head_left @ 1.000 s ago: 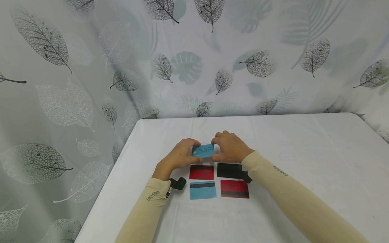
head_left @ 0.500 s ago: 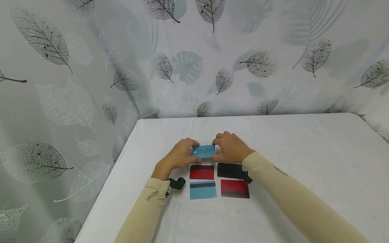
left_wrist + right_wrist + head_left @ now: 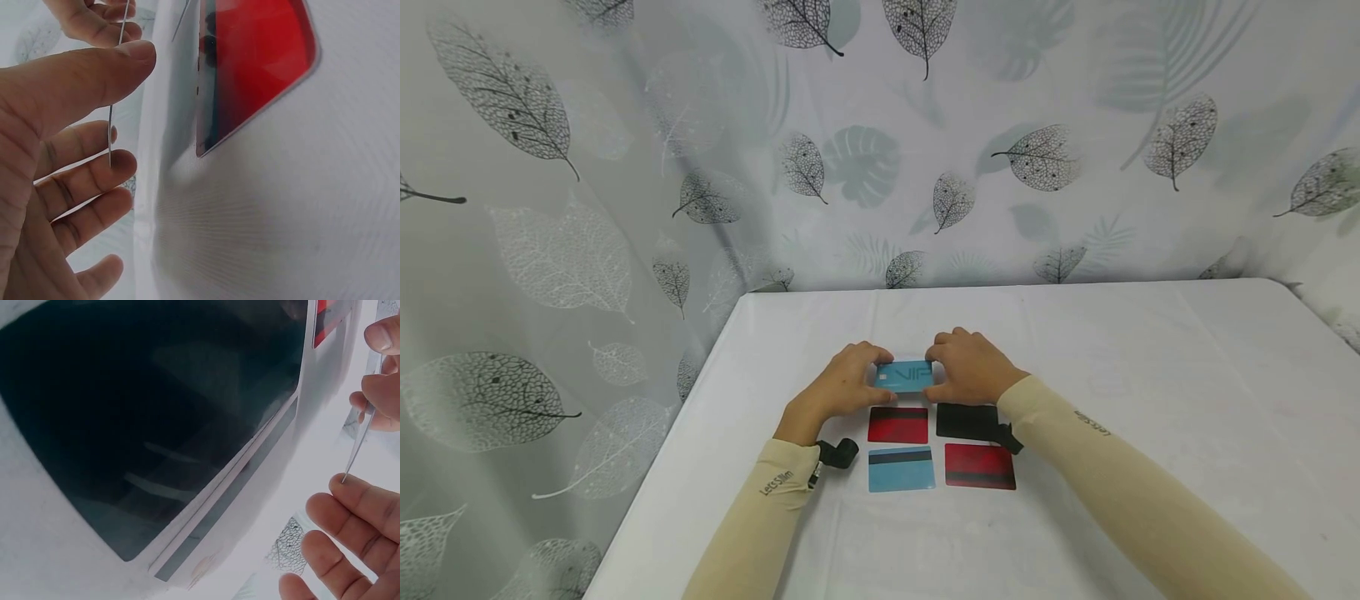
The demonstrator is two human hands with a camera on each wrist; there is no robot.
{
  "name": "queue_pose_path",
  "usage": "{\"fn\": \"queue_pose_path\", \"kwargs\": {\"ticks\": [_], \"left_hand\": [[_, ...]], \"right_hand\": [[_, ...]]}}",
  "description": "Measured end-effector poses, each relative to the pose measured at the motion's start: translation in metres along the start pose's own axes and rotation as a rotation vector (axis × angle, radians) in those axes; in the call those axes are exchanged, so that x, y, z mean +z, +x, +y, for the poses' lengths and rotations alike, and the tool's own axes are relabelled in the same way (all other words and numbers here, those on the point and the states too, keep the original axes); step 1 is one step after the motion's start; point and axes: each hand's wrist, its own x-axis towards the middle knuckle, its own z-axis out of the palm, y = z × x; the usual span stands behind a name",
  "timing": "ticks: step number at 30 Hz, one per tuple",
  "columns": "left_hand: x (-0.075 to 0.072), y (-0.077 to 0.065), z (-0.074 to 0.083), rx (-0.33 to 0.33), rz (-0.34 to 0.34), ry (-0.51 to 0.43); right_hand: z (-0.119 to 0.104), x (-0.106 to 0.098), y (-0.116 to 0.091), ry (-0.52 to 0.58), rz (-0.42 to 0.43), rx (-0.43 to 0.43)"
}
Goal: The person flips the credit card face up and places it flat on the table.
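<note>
A light blue plastic card (image 3: 904,377) marked "VIP", with a small chip at its left, is held between both hands. The left hand (image 3: 842,383) pinches its left end between thumb and fingertips. On the opposite end, the right hand (image 3: 973,368) grips the card the same way. The left wrist view shows the blue card (image 3: 110,137) edge-on, raised above the table. Just in front of the hands lie a red card (image 3: 897,426) with a dark stripe and a black card (image 3: 967,422). The right wrist partly covers the black card's right side.
Nearer the person, a blue card (image 3: 901,472) with a black stripe lies beside another red card (image 3: 979,467), flat on the white-covered table (image 3: 1135,400). Small black cameras (image 3: 838,453) sit on both wrists. A leaf-print curtain (image 3: 970,125) hangs behind and at the left.
The blue VIP card has turned from slightly tilted to nearly level. It has shifted a little to the right and nearer the person, the right hand moving with it. Other cards lie still.
</note>
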Motion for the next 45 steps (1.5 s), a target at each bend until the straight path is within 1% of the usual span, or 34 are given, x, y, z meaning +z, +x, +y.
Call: {"fn": "queue_pose_path", "kwargs": {"ticks": [16, 28, 45], "left_hand": [[0.0035, 0.0005, 0.0003, -0.008, -0.013, 0.023], [0.0049, 0.0013, -0.0008, 0.021, -0.006, 0.068], [0.0060, 0.0010, -0.0006, -0.010, -0.026, 0.122]], "right_hand": [[0.0012, 0.0051, 0.0000, 0.006, -0.024, 0.003], [-0.0002, 0.0047, -0.0005, 0.012, -0.049, 0.020], [-0.0009, 0.0066, -0.0006, -0.005, -0.069, 0.025]]}}
